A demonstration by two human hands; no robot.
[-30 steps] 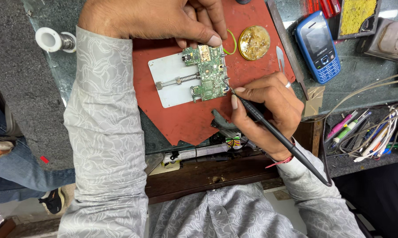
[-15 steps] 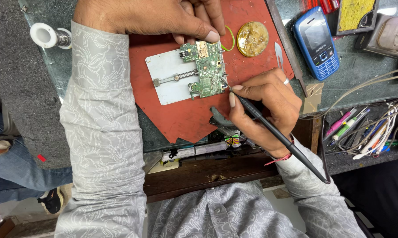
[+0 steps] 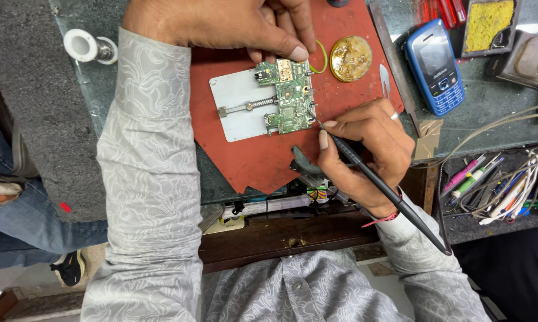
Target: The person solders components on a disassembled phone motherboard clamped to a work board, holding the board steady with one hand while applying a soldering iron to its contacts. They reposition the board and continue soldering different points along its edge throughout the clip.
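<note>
A green circuit board (image 3: 288, 97) is clamped in a white metal holder (image 3: 240, 109) on a red mat (image 3: 263, 161). My left hand (image 3: 233, 27) reaches over from the top, its fingertips pressing the board's upper edge. My right hand (image 3: 364, 149) grips a thin black soldering iron (image 3: 381, 186) like a pen. The iron's tip touches the board's right edge, and its cable runs off past my right wrist.
A round brass tin (image 3: 351, 58) and a green wire loop (image 3: 322, 56) lie on the mat's top right. A blue keypad phone (image 3: 435, 64), a yellow sponge tray (image 3: 487, 24) and a solder spool (image 3: 89, 48) sit around. Cables and pens (image 3: 501, 185) fill a tray on the right.
The view shifted slightly. Both hands stay at the board, with the iron's tip at its right edge.
</note>
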